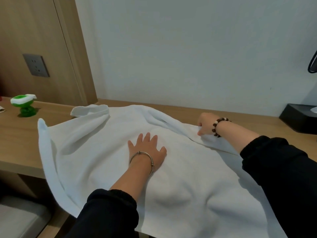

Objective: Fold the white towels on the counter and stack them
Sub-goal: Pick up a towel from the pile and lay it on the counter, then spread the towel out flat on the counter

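A large white towel (pixel 96 152) lies spread over the wooden counter (pixel 18 134), its left and near edges hanging over the front. My left hand (pixel 147 148) presses flat on the middle of the towel with fingers spread. At the towel's far right edge my right hand (pixel 205 124) grips a bunched fold of the cloth. The towel's far left corner is turned back on itself.
A green and white object on a stand (pixel 24 103) sits at the counter's far left. A black tissue box (pixel 301 117) stands at the far right. A wall socket (pixel 36 65) is set in the wood panel; a pale wall lies behind.
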Demonstrator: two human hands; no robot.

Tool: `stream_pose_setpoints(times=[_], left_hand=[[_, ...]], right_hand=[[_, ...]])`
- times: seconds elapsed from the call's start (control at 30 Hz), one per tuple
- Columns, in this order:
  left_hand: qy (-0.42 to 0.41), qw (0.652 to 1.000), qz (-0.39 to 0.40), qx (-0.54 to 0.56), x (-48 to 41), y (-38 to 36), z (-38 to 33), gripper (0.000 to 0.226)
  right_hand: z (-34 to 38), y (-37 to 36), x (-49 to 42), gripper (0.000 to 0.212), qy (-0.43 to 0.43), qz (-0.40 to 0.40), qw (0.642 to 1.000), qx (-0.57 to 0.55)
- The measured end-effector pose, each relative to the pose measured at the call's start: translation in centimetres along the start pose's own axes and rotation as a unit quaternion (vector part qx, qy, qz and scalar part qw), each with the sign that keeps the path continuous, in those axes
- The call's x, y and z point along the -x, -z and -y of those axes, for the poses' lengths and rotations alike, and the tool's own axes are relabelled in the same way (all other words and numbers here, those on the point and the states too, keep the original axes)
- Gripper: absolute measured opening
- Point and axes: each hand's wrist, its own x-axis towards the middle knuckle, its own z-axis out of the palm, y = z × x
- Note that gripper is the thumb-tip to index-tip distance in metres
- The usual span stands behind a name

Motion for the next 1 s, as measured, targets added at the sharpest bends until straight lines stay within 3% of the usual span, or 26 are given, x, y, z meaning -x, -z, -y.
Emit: stream_pose_setpoints(times=[0.07,0.13,0.23,0.33,0.43,0.5,0.67,0.83,0.9,1.0], left_hand=[[0.001,1.000,-0.002,0.001,0.0,0.0,0.0,0.063],[0.001,1.000,0.001,0.001,0.0,-0.1,0.0,0.063],[0.001,1.000,0.004,0.005,0.0,-0.1,0.0,0.063],[-0.001,1.000,0.007,0.000,0.0,-0.2,-0.1,0.063],[-0.001,1.000,0.009,-0.006,-0.1,-0.3,0.0,0.063],[0.001,1.000,0.012,-0.012,0.0,-0.3,0.0,0.063],[0.040,0.998,0.027,-0.028,0.4,-0.3,-0.4,0.063],[0.072,0.996,0.043,-0.026,1.3,-0.5,-3.1,0.061],[0.070,0.996,0.048,-0.022,2.3,-0.7,-4.8,0.059],[0.003,0.998,0.061,-0.008,4.2,-0.9,-7.3,0.057]], right_hand=[[0.6,1.5,-0.9,0.012,-0.023,-0.112,0.985,0.126],[0.0,3.1,-2.2,0.027,-0.065,-0.248,0.941,0.219],[0.1,3.4,-2.7,0.065,-0.117,-0.296,0.924,0.210],[2.8,0.1,-2.1,0.070,-0.038,-0.255,0.949,0.180],[3.9,-4.5,0.5,0.057,0.023,-0.058,0.997,0.050],[2.3,-6.3,2.2,0.059,0.016,0.044,0.999,-0.014],[-0.9,-6.2,4.1,0.058,-0.097,0.055,0.994,-0.019],[1.3,-6.2,5.2,0.060,-0.025,0.084,0.996,-0.032],[0.7,-7.5,6.5,0.057,-0.036,0.071,0.996,-0.041],[-1.9,-7.2,8.3,0.052,-0.051,0.053,0.997,-0.039]])
